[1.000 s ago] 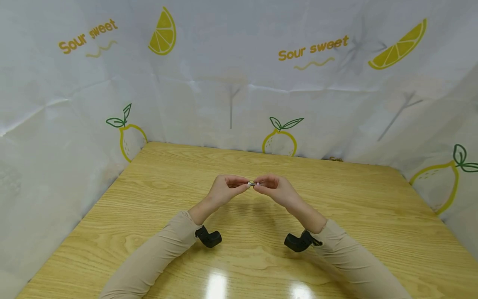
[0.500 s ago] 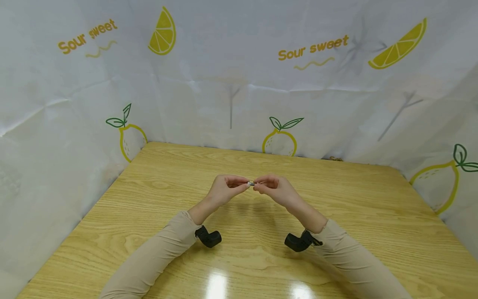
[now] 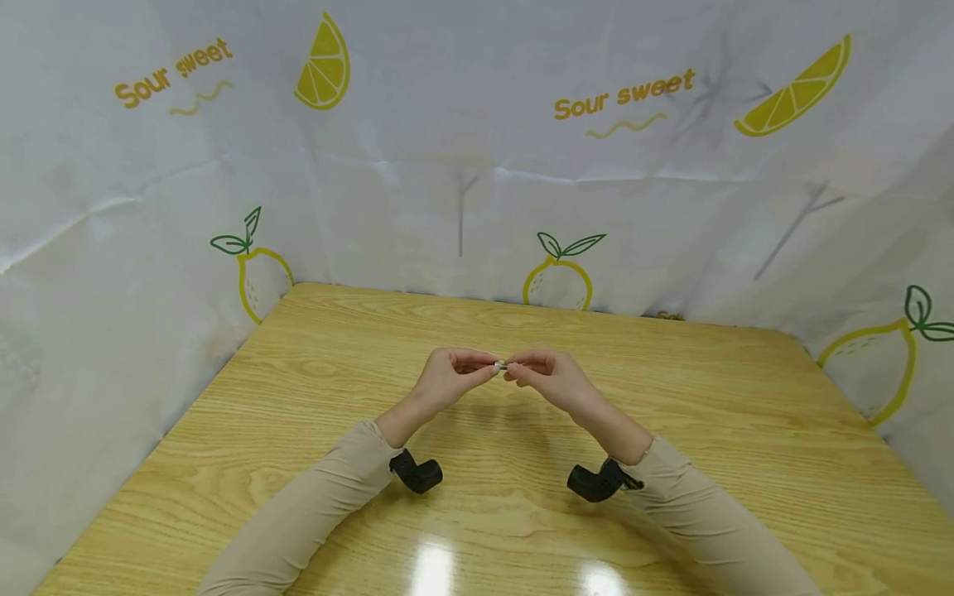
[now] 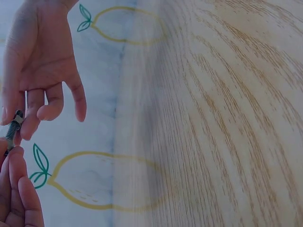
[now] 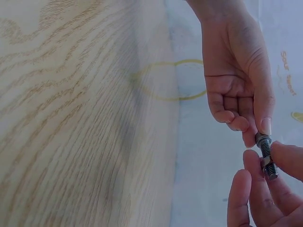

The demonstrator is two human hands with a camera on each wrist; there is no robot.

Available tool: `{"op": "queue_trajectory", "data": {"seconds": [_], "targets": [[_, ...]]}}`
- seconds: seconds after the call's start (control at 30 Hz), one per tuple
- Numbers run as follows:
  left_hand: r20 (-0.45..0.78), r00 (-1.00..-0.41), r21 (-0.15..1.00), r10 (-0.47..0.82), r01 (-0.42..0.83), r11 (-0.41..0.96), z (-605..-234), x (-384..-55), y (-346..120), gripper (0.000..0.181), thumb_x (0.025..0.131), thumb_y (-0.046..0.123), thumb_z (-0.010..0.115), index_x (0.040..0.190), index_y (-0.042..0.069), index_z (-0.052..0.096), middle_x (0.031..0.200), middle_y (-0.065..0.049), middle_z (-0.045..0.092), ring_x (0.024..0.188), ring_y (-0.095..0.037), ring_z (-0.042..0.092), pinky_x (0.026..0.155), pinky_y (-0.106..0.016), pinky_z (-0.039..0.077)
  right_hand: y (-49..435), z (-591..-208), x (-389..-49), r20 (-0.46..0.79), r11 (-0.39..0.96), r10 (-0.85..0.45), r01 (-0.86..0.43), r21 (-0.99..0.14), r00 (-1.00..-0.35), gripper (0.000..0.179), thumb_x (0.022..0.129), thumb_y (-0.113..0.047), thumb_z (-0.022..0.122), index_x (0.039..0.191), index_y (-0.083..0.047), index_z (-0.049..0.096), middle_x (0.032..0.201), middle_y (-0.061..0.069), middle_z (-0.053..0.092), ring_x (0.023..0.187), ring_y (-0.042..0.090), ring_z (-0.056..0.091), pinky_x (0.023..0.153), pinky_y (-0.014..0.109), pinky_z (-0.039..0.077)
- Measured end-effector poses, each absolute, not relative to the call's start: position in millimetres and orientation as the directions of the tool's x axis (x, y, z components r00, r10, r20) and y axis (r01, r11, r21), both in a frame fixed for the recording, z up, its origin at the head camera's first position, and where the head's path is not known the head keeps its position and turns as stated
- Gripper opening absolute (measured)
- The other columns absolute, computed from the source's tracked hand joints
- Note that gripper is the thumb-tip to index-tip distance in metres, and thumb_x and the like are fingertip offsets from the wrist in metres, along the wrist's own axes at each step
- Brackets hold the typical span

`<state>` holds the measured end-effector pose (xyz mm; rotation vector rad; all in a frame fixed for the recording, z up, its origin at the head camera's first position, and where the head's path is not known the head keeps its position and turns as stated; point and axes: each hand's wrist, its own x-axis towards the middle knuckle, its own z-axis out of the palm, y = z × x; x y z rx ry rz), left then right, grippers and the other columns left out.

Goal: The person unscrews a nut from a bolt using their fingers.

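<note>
My left hand (image 3: 447, 379) and right hand (image 3: 550, 379) meet above the table. Between them lies a small dark metal bolt (image 5: 265, 149) with a threaded shank. The left thumb and fingers pinch it at the head end, best seen in the right wrist view. A nut (image 5: 267, 163) sits on the thread towards the free end. My right thumb and fingertips are around this nut, with the bolt's tip poking out past it. In the left wrist view the bolt (image 4: 12, 130) shows at the left edge, its head partly hidden by the left fingers.
A wood-grain table (image 3: 477, 513) lies beneath both hands. White sheeting (image 3: 417, 116) printed with lemons stands behind it and along the sides. A black camera mount (image 3: 417, 473) hangs at the left wrist, another mount (image 3: 595, 482) at the right.
My right thumb and fingertips have shifted slightly left along the bolt, covering the part that showed at the right before. The left hand and both forearms stay in place.
</note>
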<state>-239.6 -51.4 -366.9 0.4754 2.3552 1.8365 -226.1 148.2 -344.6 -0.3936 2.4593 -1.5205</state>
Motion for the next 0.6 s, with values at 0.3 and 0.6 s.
{"op": "queue_trajectory", "data": {"seconds": [0.3, 0.6], "targets": [[0.107, -0.943, 0.962, 0.315, 0.178, 0.208, -367.4, -240.4, -51.6, 0.022, 0.087, 0.017, 0.066, 0.105, 0.007, 0.072, 0.103, -0.012, 0.071, 0.086, -0.014, 0.066, 0.076, -0.028, 0.054, 147.5, -343.6, -225.3, -0.019, 0.403, -0.345, -0.13, -0.906, -0.938, 0.036, 0.091, -0.024, 0.062, 0.122, -0.007, 0.058, 0.118, 0.016, 0.061, 0.106, 0.025, 0.06, 0.096, 0.05, 0.046], [0.108, -0.943, 0.963, 0.314, 0.177, 0.202, -367.0, -239.9, -52.3, 0.022, 0.087, 0.017, 0.066, 0.106, 0.007, 0.071, 0.103, -0.012, 0.071, 0.087, -0.015, 0.066, 0.078, -0.03, 0.054, 146.7, -342.6, -225.9, -0.048, 0.437, -0.326, -0.105, -0.893, -0.944, 0.033, 0.093, -0.025, 0.059, 0.119, -0.006, 0.061, 0.117, 0.015, 0.064, 0.109, 0.029, 0.059, 0.099, 0.052, 0.043]]}}
